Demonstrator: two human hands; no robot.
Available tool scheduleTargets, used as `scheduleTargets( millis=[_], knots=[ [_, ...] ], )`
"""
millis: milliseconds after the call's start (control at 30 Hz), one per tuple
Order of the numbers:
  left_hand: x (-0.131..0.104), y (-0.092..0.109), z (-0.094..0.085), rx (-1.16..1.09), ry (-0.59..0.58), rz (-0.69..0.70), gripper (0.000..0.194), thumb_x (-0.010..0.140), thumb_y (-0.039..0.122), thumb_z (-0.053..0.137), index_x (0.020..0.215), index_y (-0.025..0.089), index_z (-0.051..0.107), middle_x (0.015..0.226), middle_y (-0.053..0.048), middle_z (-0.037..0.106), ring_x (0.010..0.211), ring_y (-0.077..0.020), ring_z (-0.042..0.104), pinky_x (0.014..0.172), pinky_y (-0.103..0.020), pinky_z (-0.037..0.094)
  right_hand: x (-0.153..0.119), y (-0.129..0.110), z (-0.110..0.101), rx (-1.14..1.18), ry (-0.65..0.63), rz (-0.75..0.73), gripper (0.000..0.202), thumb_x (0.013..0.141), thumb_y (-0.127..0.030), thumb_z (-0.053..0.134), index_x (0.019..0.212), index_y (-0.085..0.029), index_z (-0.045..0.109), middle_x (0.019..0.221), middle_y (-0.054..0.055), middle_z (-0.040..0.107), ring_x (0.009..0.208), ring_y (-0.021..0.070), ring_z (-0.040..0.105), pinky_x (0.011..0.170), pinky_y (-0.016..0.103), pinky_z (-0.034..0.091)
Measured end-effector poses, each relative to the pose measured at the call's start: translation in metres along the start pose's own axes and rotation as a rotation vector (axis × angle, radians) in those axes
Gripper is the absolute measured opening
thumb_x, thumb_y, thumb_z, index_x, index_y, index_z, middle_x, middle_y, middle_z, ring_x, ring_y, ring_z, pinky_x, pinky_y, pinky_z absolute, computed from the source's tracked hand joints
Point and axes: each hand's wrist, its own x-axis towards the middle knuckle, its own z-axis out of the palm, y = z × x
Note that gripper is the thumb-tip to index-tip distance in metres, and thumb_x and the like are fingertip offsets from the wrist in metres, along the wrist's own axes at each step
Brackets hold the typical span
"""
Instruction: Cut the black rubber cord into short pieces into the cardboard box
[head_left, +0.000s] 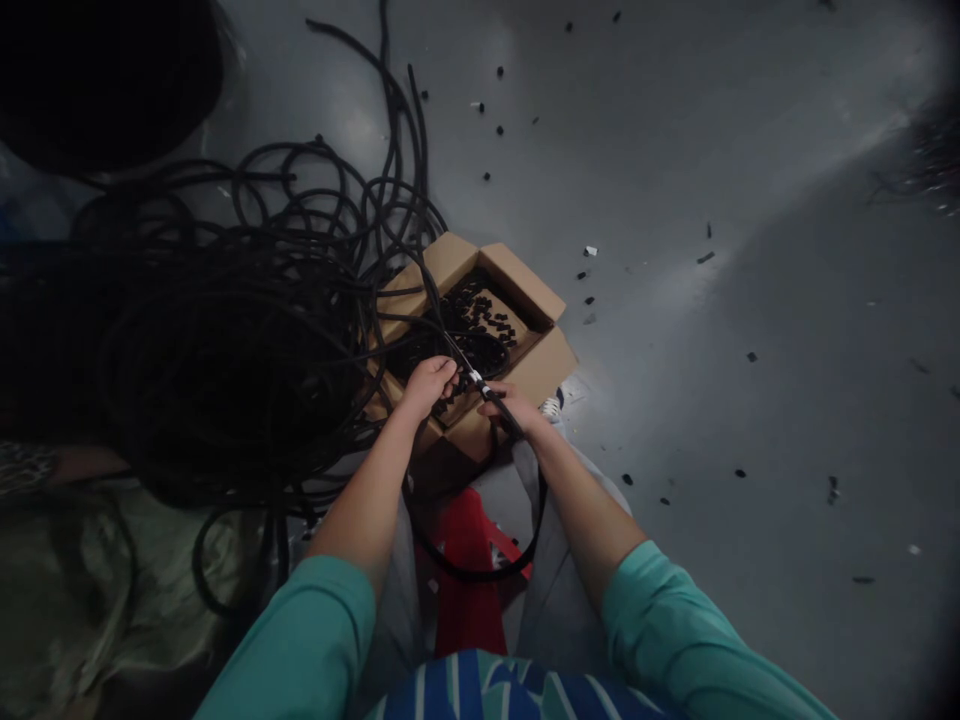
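My right hand [511, 408] is closed around a thick black cable [496, 402], with its fingers near a white section on it. From that section a thin pale line runs up and to the left over the box; I cannot tell what it is. Just left of the white section is my left hand [433, 384], its fingers curled together in a pinch; whatever they hold, if anything, is too small to make out. Below both hands stands an open cardboard box [541, 372] with many small black pieces [491, 318] inside. The cable loops down between my legs.
A large tangle of black cable [240, 350] fills the left side and reaches the box. Small black bits lie scattered over the grey floor [675, 150]. Beneath me is something red [469, 560]. A pale green sack [172, 570] lies at the lower left.
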Motion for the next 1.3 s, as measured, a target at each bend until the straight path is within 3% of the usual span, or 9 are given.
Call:
scheduleTargets(
  millis=[200, 367, 633, 833, 967, 1133, 1300],
  knots=[
    [-0.001, 0.002, 0.001, 0.048, 0.021, 0.009, 0.014, 0.073, 0.027, 0.053, 0.069, 0.014, 0.054, 0.056, 0.003, 0.051, 0.038, -0.0036, 0.041, 0.037, -0.017, 0.028, 0.0, 0.003, 0.0, 0.026, -0.014, -0.012, 0.044, 0.05, -0.023, 0.058, 0.094, -0.014, 0.057, 0.043, -0.01, 0.042, 0.035, 0.006, 0.038, 0.036, 0.019, 0.027],
    [-0.006, 0.012, 0.003, -0.005, -0.037, -0.019, 0.013, 0.071, 0.023, 0.056, 0.079, 0.012, 0.058, 0.052, 0.004, 0.049, 0.035, -0.0028, 0.036, 0.036, -0.017, 0.025, -0.002, 0.004, -0.005, 0.092, -0.098, -0.062, 0.046, 0.051, -0.022, 0.06, 0.096, -0.015, 0.057, 0.05, -0.008, 0.047, 0.043, 0.0057, 0.041, 0.041, 0.018, 0.03],
    [-0.007, 0.015, 0.001, -0.055, -0.056, -0.032, 0.012, 0.072, 0.024, 0.056, 0.071, 0.012, 0.056, 0.051, 0.004, 0.048, 0.035, -0.0021, 0.035, 0.035, -0.017, 0.021, -0.006, -0.001, -0.003, 0.107, -0.055, 0.032, 0.048, 0.05, -0.023, 0.061, 0.097, -0.014, 0.056, 0.041, -0.011, 0.04, 0.035, 0.0057, 0.036, 0.036, 0.018, 0.025],
    [-0.004, 0.01, -0.003, -0.121, -0.049, -0.029, 0.015, 0.071, 0.027, 0.058, 0.077, 0.012, 0.057, 0.054, 0.003, 0.051, 0.036, -0.0028, 0.038, 0.036, -0.017, 0.023, -0.005, 0.0, -0.008, 0.13, -0.049, -0.021, 0.05, 0.051, -0.022, 0.06, 0.1, -0.015, 0.056, 0.05, -0.007, 0.048, 0.043, 0.0068, 0.043, 0.041, 0.018, 0.031],
    [-0.005, 0.012, -0.003, -0.189, 0.018, -0.042, 0.018, 0.069, 0.024, 0.06, 0.083, 0.012, 0.058, 0.059, 0.002, 0.055, 0.04, -0.0041, 0.043, 0.038, -0.018, 0.028, -0.001, 0.005, -0.012, 0.103, -0.05, -0.009, 0.053, 0.051, -0.019, 0.059, 0.104, -0.017, 0.056, 0.061, -0.004, 0.055, 0.052, 0.0078, 0.047, 0.047, 0.018, 0.036],
    [-0.005, 0.015, -0.001, -0.266, 0.08, -0.048, 0.019, 0.063, 0.012, 0.059, 0.082, 0.011, 0.058, 0.068, 0.0, 0.058, 0.047, -0.0043, 0.049, 0.046, -0.018, 0.036, 0.001, 0.005, -0.014, 0.022, -0.057, -0.096, 0.053, 0.051, -0.014, 0.059, 0.104, -0.018, 0.059, 0.07, -0.002, 0.059, 0.071, 0.0127, 0.052, 0.062, 0.021, 0.039],
    [-0.004, 0.014, -0.002, -0.286, 0.157, -0.02, 0.017, 0.06, 0.014, 0.061, 0.075, 0.012, 0.053, 0.061, 0.002, 0.056, 0.048, -0.0058, 0.051, 0.046, -0.019, 0.037, 0.001, 0.003, -0.016, -0.102, -0.095, -0.1, 0.061, 0.05, -0.011, 0.057, 0.11, -0.02, 0.058, 0.075, -0.001, 0.061, 0.076, 0.0159, 0.052, 0.068, 0.025, 0.039]
  ],
)
